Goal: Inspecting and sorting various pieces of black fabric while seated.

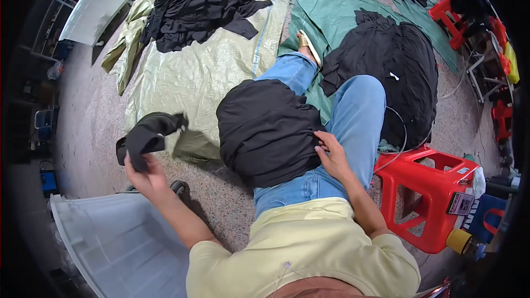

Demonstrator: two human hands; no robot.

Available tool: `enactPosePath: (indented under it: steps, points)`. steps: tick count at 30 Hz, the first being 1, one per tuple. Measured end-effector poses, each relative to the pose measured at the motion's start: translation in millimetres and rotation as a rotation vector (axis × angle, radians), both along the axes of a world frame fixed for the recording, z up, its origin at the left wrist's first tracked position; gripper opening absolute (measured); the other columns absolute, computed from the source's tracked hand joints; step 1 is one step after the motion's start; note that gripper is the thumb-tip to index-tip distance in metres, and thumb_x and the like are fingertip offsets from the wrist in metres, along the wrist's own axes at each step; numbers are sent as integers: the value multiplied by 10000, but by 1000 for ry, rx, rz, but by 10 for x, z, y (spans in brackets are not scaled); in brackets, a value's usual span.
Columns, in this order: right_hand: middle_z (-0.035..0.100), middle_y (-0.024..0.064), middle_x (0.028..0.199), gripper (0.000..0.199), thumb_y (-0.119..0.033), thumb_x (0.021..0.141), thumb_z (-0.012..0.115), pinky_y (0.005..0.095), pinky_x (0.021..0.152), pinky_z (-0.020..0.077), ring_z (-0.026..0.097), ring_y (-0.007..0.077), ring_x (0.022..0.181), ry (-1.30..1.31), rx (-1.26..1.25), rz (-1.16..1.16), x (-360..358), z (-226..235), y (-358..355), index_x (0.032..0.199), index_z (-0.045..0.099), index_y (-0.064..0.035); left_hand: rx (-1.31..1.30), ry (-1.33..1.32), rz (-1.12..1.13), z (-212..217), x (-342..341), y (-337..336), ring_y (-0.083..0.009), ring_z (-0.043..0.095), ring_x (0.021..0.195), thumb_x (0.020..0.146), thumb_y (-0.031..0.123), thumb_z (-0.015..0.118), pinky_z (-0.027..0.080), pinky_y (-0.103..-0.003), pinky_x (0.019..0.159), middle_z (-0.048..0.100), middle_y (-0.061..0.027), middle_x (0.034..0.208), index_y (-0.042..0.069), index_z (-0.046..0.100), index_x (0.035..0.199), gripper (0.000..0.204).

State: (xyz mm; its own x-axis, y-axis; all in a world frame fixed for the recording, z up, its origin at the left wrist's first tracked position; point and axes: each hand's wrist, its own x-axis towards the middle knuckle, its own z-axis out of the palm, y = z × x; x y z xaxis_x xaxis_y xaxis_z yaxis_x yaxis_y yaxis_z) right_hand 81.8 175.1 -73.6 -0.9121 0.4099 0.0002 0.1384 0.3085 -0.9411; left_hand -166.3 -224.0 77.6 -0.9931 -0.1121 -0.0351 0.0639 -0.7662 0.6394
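On my lap rests a bundle of black cloth (pixel 268 132), spread over my thigh. My right hand (pixel 332 154) lies against the bundle's right edge, its fingertips on the fabric; whether they pinch a fold is hard to make out. Out to the left, my left hand (pixel 148 175) is closed on a loose black cloth piece (pixel 150 134), which is held up and folds over, slightly blurred at its far end. Just below that hand stands a translucent white plastic bin (pixel 105 232).
A large pile of black cloth (pixel 199 5) lies on a pale woven sheet (pixel 193 77). Another black heap (pixel 386 66) sits on a green sheet (pixel 314 5). To my right is a red plastic stool (pixel 419 187). A white bin (pixel 96 8) stands at the far left.
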Motion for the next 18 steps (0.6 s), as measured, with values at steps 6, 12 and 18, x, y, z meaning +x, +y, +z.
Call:
enactPosePath:
  steps: [6,12,18]
  points:
    - [603,97,1261,380,-37,943,598,296,877,531,658,172,1013,147,-56,-46,149,-44,130,1319,557,-10,-119,-425,-737,315,1497,2007,-230,670,984,884,63,628,518,-417,945,697,-111,1046,7,648,1121,244]
    - [652,121,1200,350,-232,1026,545,303,857,533,656,173,1014,75,-762,-456,238,-45,295,1267,572,21,-852,60,-1465,-371,1788,2260,-120,644,948,941,145,667,525,-269,807,682,-68,1084,31,592,1196,289]
    - [665,87,1159,300,-201,1014,566,271,821,524,656,147,967,54,-600,-567,129,20,434,1262,597,-35,-1354,323,-304,-559,1284,1926,-140,600,745,912,80,665,490,-281,660,673,-60,903,29,697,994,101]
